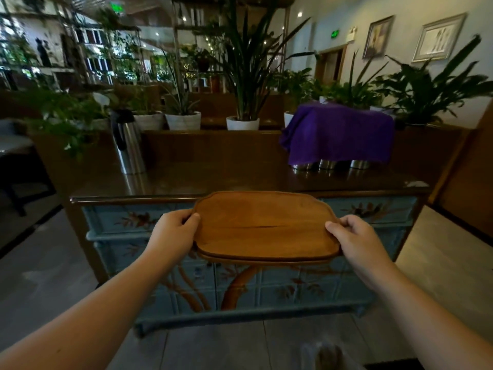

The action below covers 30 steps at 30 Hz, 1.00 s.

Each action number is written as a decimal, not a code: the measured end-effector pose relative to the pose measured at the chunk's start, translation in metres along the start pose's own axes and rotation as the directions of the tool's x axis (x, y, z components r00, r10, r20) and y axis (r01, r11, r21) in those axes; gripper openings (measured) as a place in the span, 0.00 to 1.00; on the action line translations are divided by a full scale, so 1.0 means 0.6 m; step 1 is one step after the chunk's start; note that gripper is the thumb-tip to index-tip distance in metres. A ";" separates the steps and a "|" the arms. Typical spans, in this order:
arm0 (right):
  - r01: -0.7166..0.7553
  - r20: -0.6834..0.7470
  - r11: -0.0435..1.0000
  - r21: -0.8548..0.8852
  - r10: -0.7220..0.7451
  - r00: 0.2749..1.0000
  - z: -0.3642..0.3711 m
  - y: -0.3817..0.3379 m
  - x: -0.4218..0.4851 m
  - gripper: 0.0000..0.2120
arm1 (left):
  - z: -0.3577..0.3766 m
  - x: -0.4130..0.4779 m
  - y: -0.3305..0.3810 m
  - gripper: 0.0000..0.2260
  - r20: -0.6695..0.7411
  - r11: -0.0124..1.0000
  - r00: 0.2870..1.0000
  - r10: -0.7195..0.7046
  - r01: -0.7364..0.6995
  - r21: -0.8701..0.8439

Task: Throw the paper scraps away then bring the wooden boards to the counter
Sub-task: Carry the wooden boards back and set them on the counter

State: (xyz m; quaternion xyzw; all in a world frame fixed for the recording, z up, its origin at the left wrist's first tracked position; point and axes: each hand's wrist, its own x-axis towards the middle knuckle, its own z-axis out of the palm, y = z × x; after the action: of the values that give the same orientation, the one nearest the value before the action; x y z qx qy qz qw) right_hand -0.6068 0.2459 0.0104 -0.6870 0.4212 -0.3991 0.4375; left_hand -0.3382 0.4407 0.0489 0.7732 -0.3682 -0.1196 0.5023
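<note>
Stacked wooden boards point(264, 225) with rounded corners are held level in front of me, just short of the counter's front edge. Two board edges show at the near side. My left hand point(173, 233) grips the left end, thumb on top. My right hand point(354, 239) grips the right end the same way. The counter point(213, 180) is a dark glossy top on a blue painted cabinet, directly ahead. No paper scraps are in view.
A steel thermos jug point(126, 142) stands at the counter's left. A purple cloth point(338, 132) covers several metal containers at the right. Potted plants point(242, 121) line the ledge behind. Grey floor lies on both sides of the cabinet.
</note>
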 end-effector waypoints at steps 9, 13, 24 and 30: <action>-0.006 0.052 0.995 -0.096 0.011 0.999 0.124 -0.020 0.172 0.16 | -0.012 0.201 -0.054 0.11 0.012 0.998 1.000 -0.010 0.009 0.061; -0.023 0.100 0.986 -0.166 0.040 0.994 0.169 -0.003 0.253 0.15 | 0.002 0.285 -0.087 0.11 0.026 0.995 0.999 -0.025 0.023 0.095; -0.019 0.249 0.975 -0.223 0.076 0.966 0.303 0.087 0.573 0.13 | 0.096 0.607 -0.162 0.10 0.061 0.962 0.990 -0.126 0.107 0.250; -0.015 0.373 0.915 -0.403 0.179 0.910 0.357 0.103 0.729 0.14 | 0.140 0.745 -0.206 0.09 0.120 0.946 0.965 -0.233 0.195 0.260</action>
State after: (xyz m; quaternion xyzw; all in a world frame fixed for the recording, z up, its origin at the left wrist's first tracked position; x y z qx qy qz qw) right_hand -0.2818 -0.1193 -0.0325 -0.8052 0.4276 -0.1342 0.3882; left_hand -0.0160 0.1023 -0.0147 0.8537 -0.3304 -0.1846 0.3577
